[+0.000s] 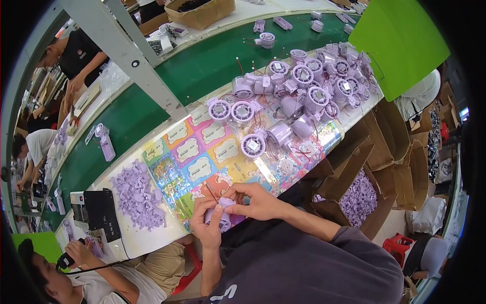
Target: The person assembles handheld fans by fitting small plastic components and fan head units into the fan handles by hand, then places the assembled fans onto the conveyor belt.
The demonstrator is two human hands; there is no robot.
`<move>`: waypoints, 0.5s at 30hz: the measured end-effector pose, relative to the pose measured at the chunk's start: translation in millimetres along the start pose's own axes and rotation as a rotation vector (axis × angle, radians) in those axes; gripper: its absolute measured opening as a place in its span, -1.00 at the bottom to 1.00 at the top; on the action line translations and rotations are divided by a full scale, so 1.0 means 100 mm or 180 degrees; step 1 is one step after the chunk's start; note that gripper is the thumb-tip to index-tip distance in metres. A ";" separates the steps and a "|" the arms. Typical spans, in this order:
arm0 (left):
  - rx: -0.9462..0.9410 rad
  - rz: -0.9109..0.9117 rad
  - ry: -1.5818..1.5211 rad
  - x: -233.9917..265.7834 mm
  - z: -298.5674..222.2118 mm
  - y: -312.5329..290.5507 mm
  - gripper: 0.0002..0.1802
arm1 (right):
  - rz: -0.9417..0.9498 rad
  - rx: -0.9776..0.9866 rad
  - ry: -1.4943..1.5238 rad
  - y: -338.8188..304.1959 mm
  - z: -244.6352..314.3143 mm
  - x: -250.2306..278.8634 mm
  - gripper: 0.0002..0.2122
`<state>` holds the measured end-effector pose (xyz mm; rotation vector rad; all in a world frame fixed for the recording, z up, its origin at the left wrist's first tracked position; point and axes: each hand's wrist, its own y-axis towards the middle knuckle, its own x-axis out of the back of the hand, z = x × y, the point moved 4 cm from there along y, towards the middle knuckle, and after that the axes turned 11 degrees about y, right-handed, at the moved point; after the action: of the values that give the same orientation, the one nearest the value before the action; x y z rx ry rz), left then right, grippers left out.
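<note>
Between my two hands, close to the table's near edge, is a small lilac plastic fan housing [226, 203] with thin wires rising from it. My left hand [206, 223] wraps round its side, the thumb lying along the front. The fingers of my right hand [255, 201] pinch at its upper right part; whether a small piece sits between the fingertips is hidden. Under and beyond my hands lies a colourful printed sheet [212, 156]. Further off to the right, a heap of similar lilac fan housings [302, 75] with red and dark wires covers the table.
A pile of small lilac pieces [136, 195] lies left, beside a black flat device [103, 215]. Behind runs a green conveyor belt [202, 68]. Cardboard boxes [372, 213], one with lilac pieces, stand right. A co-worker [109, 283] sits lower left; a green panel [405, 43] rises right.
</note>
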<state>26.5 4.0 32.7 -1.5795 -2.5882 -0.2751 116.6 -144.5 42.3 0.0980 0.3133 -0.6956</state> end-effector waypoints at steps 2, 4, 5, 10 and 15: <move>0.0037 0.0091 -0.0205 -0.05 0.07 0.03 -0.84 | -0.0245 0.0015 -0.0180 -0.03 0.02 0.04 -0.72; 0.0218 0.0028 -0.0640 -0.15 -0.06 0.09 -0.81 | -0.0419 0.0026 -0.0110 -0.06 0.06 0.13 -0.72; 0.0401 -0.0039 -0.1079 -0.17 -0.09 0.10 -0.79 | -0.0539 -0.0005 -0.0351 -0.08 0.14 0.21 -0.73; -0.0097 -0.0388 0.1523 0.11 0.33 0.30 -0.88 | -0.1741 0.0958 0.0001 0.06 0.71 0.84 -0.79; -0.0862 -0.0642 0.2190 0.05 0.33 0.25 -0.84 | -0.2451 0.1029 -0.2012 0.40 1.26 1.43 -0.78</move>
<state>46.7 26.2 3.8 -1.0149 -2.2032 -1.0183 277.4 -226.5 115.8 0.0571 -0.4032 -1.4887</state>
